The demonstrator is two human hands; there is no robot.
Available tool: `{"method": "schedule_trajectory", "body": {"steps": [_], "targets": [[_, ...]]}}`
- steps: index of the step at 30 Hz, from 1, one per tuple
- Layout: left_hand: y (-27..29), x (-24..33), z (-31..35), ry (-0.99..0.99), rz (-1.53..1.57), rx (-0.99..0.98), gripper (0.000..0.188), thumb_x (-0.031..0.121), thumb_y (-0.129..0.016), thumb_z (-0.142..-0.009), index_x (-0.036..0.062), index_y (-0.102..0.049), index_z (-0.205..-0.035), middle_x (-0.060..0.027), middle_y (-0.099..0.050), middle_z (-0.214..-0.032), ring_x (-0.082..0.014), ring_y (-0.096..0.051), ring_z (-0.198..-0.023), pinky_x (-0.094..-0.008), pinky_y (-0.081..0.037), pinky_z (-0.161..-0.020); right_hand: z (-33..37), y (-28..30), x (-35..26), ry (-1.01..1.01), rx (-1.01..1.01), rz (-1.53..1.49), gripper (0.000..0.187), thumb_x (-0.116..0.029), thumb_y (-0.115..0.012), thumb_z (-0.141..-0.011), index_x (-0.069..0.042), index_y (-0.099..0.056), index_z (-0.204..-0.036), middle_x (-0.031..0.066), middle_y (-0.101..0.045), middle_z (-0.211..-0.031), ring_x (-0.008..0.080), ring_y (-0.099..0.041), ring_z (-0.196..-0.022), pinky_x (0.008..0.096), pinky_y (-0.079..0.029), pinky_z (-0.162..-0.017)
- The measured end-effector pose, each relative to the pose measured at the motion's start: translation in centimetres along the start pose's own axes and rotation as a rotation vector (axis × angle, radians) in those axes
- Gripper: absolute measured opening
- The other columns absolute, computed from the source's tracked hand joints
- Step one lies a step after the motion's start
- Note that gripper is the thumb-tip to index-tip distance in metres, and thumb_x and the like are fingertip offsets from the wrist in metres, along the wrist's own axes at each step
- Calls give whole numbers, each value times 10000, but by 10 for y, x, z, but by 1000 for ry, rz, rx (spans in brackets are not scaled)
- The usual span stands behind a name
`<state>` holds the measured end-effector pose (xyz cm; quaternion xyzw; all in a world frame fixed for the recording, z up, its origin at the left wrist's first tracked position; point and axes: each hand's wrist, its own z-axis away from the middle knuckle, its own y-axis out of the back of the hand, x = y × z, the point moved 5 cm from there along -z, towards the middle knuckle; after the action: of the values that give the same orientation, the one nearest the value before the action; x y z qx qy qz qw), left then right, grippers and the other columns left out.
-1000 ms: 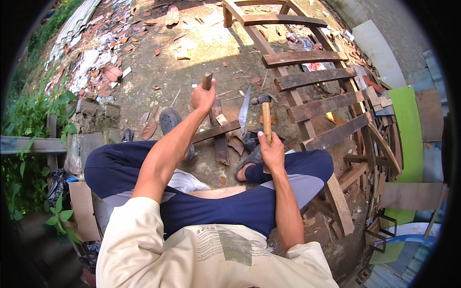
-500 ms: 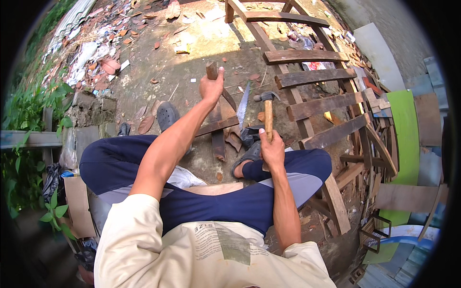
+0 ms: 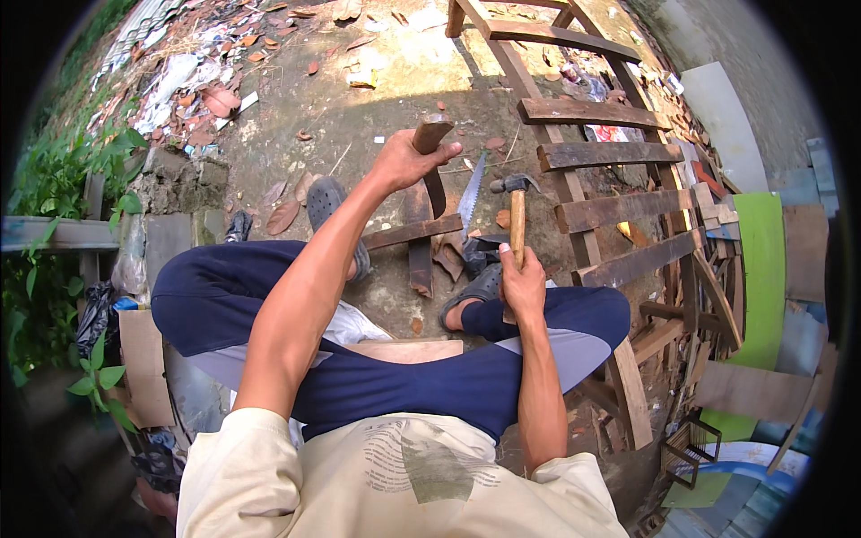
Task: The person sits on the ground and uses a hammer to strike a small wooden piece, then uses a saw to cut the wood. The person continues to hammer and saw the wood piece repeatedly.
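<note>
My left hand (image 3: 402, 163) is closed around a dark wooden slat (image 3: 434, 134), its thumb stretched out to the right. The slat stands tilted up, and its lower part shows below the hand. In my right hand (image 3: 523, 285) is a claw hammer (image 3: 517, 220), gripped by its wooden handle with the metal head up, above my right knee. On the ground between my feet, a dark wooden strip (image 3: 413, 235) crosses another plank (image 3: 419, 269). A handsaw blade (image 3: 472, 193) lies just right of these, left of the hammer head.
A long slatted wooden frame (image 3: 614, 211) lies along the right side. Beyond it are a green panel (image 3: 755, 287) and other boards. A broken concrete block (image 3: 178, 188) and plants (image 3: 76, 193) stand at the left. Leaves and litter (image 3: 184, 81) cover the far ground.
My left hand with the slat has moved right, toward the hammer, and the slat's end now tilts right. The hammer head looks turned a little. The whole view has shifted slightly.
</note>
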<state>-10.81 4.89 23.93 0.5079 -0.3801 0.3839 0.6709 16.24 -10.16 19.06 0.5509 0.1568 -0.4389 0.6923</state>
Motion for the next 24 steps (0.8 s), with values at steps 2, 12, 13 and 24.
{"method": "schedule_trajectory", "body": {"steps": [2,12,13,24], "targets": [[-3,2,14,-9,23,-46,597,637,-779,-823,53,-772,-947,-82,-752,-837,-173,-699,-812,-363,-536,-755,4,1,-4,-20,-7,5,473,-467,-634,-973,2,-628,-910,177,-642,-671,343,-670,-654,460,-502,-653],[-11,-1,54,-41,43,30,478,530,-784,-876,103,-761,-1089,-98,-745,-901,-182,-654,-786,-377,-522,-718,4,-2,-11,-47,-29,-11,469,-461,-643,-976,-2,-616,-886,132,-609,-614,272,-639,-562,428,-491,-590],[-13,-1,56,-27,75,40,475,515,-783,-884,92,-756,-1099,-93,-750,-923,-170,-651,-803,-368,-521,-728,4,-2,-11,-47,-27,-8,469,-461,-643,-977,-2,-615,-885,128,-607,-611,267,-638,-559,424,-490,-586],[-27,-32,42,-95,584,1,492,496,-613,-994,56,-600,-1213,-34,-593,-1001,-137,-532,-971,-295,-431,-884,5,1,-13,-40,-19,-37,457,-448,-629,-995,-7,-605,-879,112,-590,-575,241,-620,-491,405,-475,-511]]}}
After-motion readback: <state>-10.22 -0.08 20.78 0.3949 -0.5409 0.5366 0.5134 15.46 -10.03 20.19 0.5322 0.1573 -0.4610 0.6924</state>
